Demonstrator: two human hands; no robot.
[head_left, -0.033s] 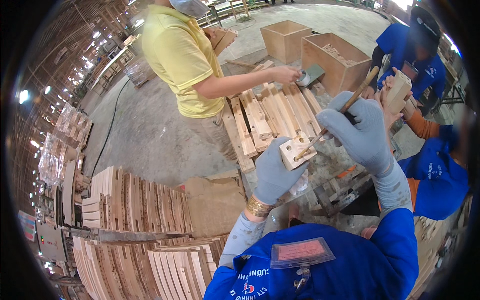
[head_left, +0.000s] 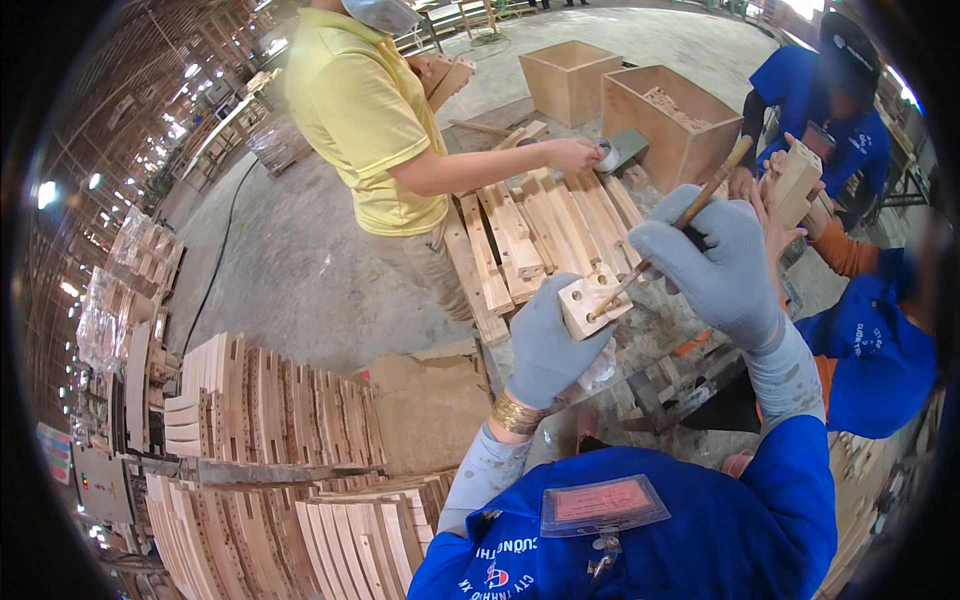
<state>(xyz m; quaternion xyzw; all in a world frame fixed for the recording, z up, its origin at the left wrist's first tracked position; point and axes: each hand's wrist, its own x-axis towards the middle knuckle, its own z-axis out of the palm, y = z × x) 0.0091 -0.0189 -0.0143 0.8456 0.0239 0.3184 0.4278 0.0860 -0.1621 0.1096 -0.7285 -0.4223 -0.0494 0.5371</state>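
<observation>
Now your gloved left hand point(head_left: 548, 345) grips a wooden block point(head_left: 592, 300) while your right hand point(head_left: 712, 262) holds a thin stick point(head_left: 672, 230) to its holes, the dabbing seemingly mid-way and calling for a steady tip

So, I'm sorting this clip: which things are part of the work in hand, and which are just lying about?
In hand:
left hand holding a small wooden block
right hand holding a thin stick, its tip on the block

Lying about:
two open wooden boxes
stacked wooden slats
wooden pieces on the bench

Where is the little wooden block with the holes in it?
In the head view, the small wooden block sits right of centre, held in the gloved left hand, while the gloved right hand pokes a thin stick into it.
</observation>
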